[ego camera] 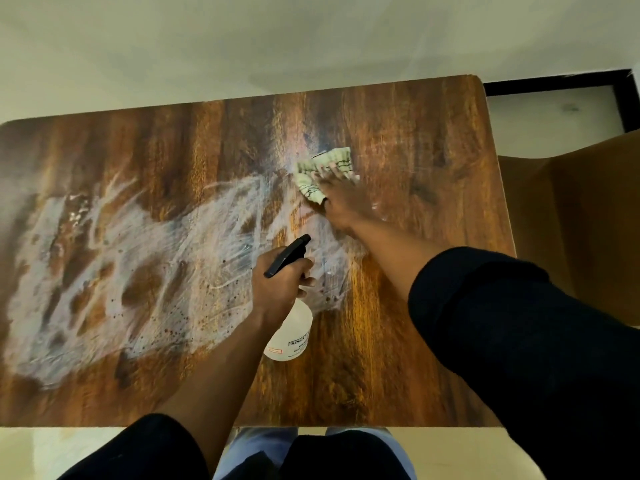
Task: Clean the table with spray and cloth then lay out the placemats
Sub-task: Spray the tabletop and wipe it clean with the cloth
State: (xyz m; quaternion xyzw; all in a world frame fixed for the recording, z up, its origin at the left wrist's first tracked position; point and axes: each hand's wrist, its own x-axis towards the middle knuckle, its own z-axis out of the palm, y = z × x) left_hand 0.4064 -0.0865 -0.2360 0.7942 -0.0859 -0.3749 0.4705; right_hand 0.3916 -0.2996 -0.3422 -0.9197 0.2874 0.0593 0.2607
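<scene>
A brown wood-grain table (415,358) fills the view, its left and middle streaked with whitish wet smears (138,278). My left hand (280,282) grips the neck of a white spray bottle (292,336) with a black trigger head (287,256), held over the table's middle with the nozzle pointing away from me. My right hand (341,199) lies flat on a pale green cloth (325,171), pressing it on the far right part of the tabletop. The hand covers part of the cloth. No placemats are in view.
A brown chair or box surface (571,220) stands just past the table's right edge. A pale wall or floor (242,46) lies beyond the far edge, with a black-framed opening (554,88) at the upper right. My legs (311,455) are at the near edge.
</scene>
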